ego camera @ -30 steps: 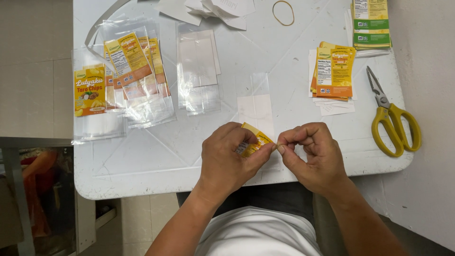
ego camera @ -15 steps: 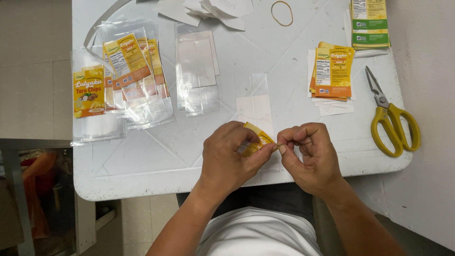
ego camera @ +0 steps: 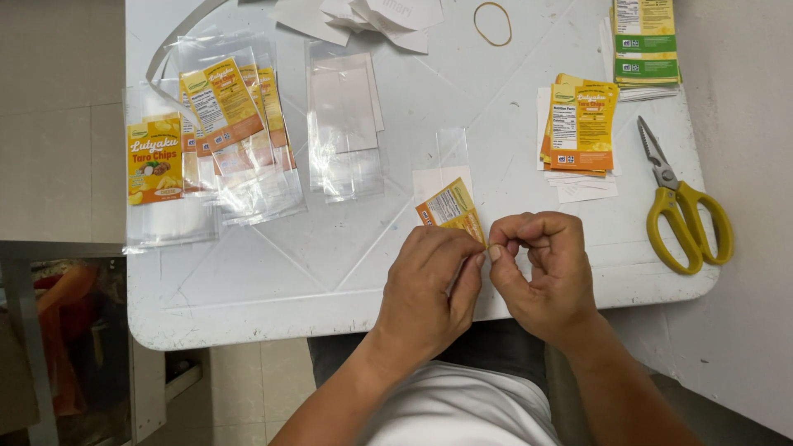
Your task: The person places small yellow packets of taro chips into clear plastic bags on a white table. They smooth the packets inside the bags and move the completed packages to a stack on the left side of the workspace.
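At the near edge of the white table point(ego camera: 330, 281) both hands meet over one small orange and yellow label point(ego camera: 450, 211). The left hand point(ego camera: 429, 289) pinches the lower corner of this label between thumb and fingers, and the right hand point(ego camera: 541, 264) has its fingers curled narrow, with thumb and first finger closed on the same corner, so the two hands touch each other there. The label is tilted and its upper part lies on a clear plastic bag point(ego camera: 450, 161) with a white piece under it. To the left there is a stack of empty clear bags point(ego camera: 343, 124), and further left some clear bags with orange labels inside point(ego camera: 227, 124), fanned over each other. At the far left lies a clear bag with a yellow label point(ego camera: 154, 161) that shows a picture of chips. To the right of the hands stands a pile of orange labels point(ego camera: 582, 124), and behind it, at the far edge, a pile of green and yellow labels point(ego camera: 644, 37). Yellow-handled scissors point(ego camera: 686, 211) lie near the right edge, shut. A rubber band point(ego camera: 492, 22) and some white paper scraps point(ego camera: 363, 16) lie at the far edge. Nothing covers the held label except the fingers.
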